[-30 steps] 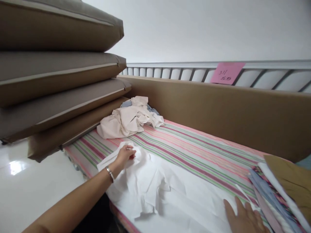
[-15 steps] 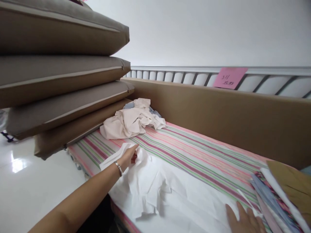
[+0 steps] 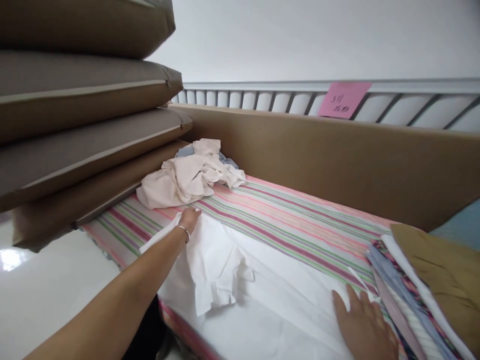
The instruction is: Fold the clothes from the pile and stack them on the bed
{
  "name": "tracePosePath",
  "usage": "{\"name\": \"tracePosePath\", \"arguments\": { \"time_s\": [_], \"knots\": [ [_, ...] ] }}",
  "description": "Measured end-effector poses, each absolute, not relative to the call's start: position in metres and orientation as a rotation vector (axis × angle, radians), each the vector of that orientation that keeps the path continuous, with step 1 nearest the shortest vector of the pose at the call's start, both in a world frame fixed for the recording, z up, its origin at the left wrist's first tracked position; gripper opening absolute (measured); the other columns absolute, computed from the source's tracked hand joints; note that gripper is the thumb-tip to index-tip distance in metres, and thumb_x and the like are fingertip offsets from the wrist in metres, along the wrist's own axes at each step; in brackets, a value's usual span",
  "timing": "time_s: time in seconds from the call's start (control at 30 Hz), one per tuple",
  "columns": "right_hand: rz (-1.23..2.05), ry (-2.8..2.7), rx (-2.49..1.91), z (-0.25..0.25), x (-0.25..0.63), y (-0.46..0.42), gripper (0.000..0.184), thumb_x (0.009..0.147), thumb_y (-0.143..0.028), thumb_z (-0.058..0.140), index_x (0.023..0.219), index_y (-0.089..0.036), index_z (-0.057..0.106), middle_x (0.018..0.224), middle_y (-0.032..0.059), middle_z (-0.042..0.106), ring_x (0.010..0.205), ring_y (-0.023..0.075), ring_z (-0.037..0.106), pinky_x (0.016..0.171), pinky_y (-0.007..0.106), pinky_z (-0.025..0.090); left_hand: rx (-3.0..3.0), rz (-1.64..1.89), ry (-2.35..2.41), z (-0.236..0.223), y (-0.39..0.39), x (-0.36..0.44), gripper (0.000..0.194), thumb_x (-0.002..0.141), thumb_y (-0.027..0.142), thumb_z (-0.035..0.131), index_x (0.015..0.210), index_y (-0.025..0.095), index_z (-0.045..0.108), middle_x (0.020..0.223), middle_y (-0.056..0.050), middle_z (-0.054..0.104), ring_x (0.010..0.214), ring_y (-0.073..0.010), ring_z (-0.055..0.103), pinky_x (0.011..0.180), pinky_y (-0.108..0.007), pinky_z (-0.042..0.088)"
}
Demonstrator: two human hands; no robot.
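Observation:
A white garment [image 3: 277,295] is spread along the near side of the striped sheet [image 3: 300,220], its ruffled part bunched on the left. My left hand [image 3: 190,220], with a bracelet at the wrist, pinches the garment's upper left part, fingers closed on the cloth. At the lower right, my right hand [image 3: 362,320] lies flat on the garment's other end with its fingers spread. Just beyond my left hand sits a crumpled heap of cream cloth [image 3: 187,177] with some blue fabric in it. The garment's lower edge runs out of view.
A stack of thick brown cushions [image 3: 86,120] rises on the left. Folded clothes [image 3: 435,290], with a mustard piece [image 3: 442,275] on top, lie at the right. A brown panel [image 3: 318,165] stands along the back, below a railing with a pink note [image 3: 345,100].
My left hand has lifted the garment's ruffled part slightly and its grip looks tighter. My right hand has come further into view, still flat on the cloth. The camera view has shifted.

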State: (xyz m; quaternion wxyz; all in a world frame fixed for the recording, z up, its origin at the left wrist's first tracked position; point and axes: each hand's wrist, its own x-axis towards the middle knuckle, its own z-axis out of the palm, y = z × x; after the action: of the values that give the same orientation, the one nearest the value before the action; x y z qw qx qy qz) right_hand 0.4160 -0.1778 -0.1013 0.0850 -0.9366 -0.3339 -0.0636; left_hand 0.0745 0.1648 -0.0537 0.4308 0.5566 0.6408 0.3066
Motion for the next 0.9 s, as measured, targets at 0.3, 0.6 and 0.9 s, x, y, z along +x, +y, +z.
{"name": "tracePosePath", "arguments": {
  "time_s": [0.3, 0.6, 0.9],
  "knots": [
    [-0.179, -1.002, -2.807, -0.094, 0.411, -0.177, 0.076, 0.085, -0.058, 0.011, 0.138, -0.01, 0.036, 0.143, 0.0195, 0.037, 0.132, 0.0366, 0.031, 0.106, 0.051, 0.026, 1.644, 0.763, 1.832, -0.033, 0.157, 0.081, 0.01, 0.079, 0.023, 0.057, 0.082, 0.014, 0.062, 0.088, -0.012, 0.067, 0.095, -0.0252, 0.06, 0.074, -0.029, 0.039],
    [-0.129, -0.963, -2.758, -0.091, 0.409, -0.177, 0.076, 0.084, -0.058, 0.014, 0.139, -0.01, 0.035, 0.144, 0.0197, 0.035, 0.133, 0.0377, 0.031, 0.105, 0.052, 0.027, 2.583, 0.617, 1.194, -0.031, 0.039, 0.103, 0.059, 0.087, 0.05, 0.046, 0.137, 0.021, 0.041, 0.149, -0.013, 0.032, 0.139, -0.0323, 0.02, 0.11, -0.051, 0.017],
    [-0.129, -0.996, -2.786, -0.093, 0.411, -0.175, 0.067, 0.088, -0.051, 0.021, 0.138, -0.009, 0.037, 0.144, 0.0206, 0.036, 0.134, 0.036, 0.029, 0.104, 0.052, 0.027, 2.734, 0.266, 1.243, -0.079, 0.035, 0.098, 0.064, 0.084, 0.061, 0.043, 0.14, 0.03, 0.037, 0.149, -0.015, 0.03, 0.136, -0.0428, 0.022, 0.102, -0.064, 0.021]
  ]
}}
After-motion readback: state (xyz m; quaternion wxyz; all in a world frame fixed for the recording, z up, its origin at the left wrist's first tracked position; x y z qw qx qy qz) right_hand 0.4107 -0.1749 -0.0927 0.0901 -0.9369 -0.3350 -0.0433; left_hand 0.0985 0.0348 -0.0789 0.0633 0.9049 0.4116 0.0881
